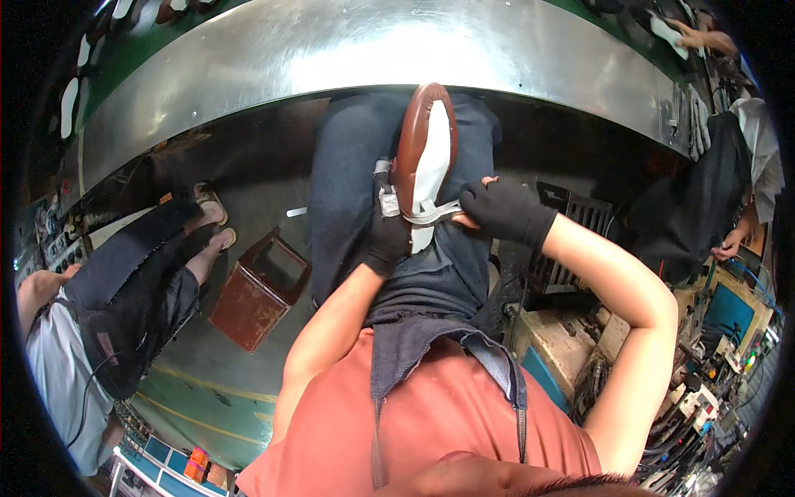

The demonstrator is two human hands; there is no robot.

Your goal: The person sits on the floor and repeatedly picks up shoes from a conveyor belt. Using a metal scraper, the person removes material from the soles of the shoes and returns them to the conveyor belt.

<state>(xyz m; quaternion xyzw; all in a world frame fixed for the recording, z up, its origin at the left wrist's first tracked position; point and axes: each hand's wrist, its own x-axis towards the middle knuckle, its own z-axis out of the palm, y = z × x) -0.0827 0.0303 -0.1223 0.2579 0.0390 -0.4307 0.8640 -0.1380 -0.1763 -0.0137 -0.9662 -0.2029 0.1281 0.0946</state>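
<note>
A brown leather shoe [408, 157] lies bottom up across my lap, its toe pointing to the metal bench. A white insole [434, 153] covers its underside. My left hand [387, 240], in a black fingerless glove with pale tape on the fingers, grips the shoe's left side near the heel. From the right, my right hand [503, 211], gloved in black too, is closed on the end of a pale strip [431, 215]. That strip runs across the heel part of the shoe. Its material is too small to make out.
A curved-looking metal bench [364, 58] spans the far side. On the floor to the left stands a brown box [252, 298]. One person [141, 290] sits at left, another [704, 190] at right. Machinery with cables [571, 348] is close to my right elbow.
</note>
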